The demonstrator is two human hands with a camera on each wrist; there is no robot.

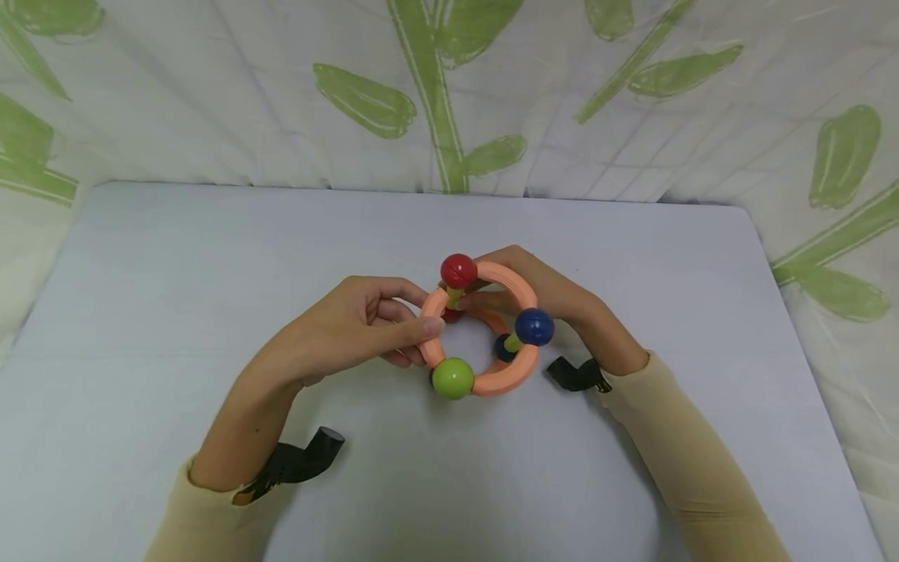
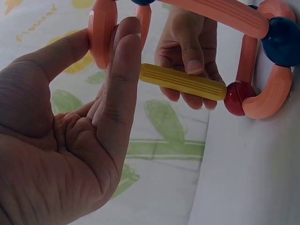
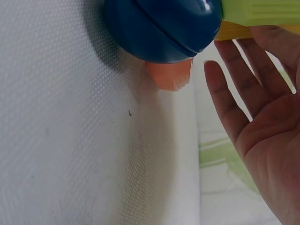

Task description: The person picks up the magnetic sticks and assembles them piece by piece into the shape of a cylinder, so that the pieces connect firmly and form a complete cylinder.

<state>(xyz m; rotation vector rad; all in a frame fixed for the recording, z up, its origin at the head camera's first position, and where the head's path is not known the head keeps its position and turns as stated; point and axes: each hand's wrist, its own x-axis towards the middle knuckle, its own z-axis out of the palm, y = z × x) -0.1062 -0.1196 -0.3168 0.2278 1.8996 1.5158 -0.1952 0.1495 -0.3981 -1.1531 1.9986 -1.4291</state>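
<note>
A toy frame of curved orange rods (image 1: 509,375) and coloured balls is held over the middle of the table. Its upper ring carries a red ball (image 1: 459,271), a blue ball (image 1: 534,326) and a green ball (image 1: 453,378). Straight rods join it to a second ring beneath. My left hand (image 1: 330,332) pinches a curved orange rod on the ring's left side between thumb and fingers. At the far side, my right hand (image 1: 544,285) pinches a yellow rod (image 2: 185,83), which runs to a lower red ball (image 2: 239,98). The right wrist view shows a lower blue ball (image 3: 164,28) close to the tabletop.
A pale table (image 1: 175,257) lies under both hands. Behind it hangs a white cloth (image 1: 232,94) printed with green leaves. Black wrist-worn devices, one on the left wrist (image 1: 302,460) and one on the right wrist (image 1: 576,375), stick out toward the middle.
</note>
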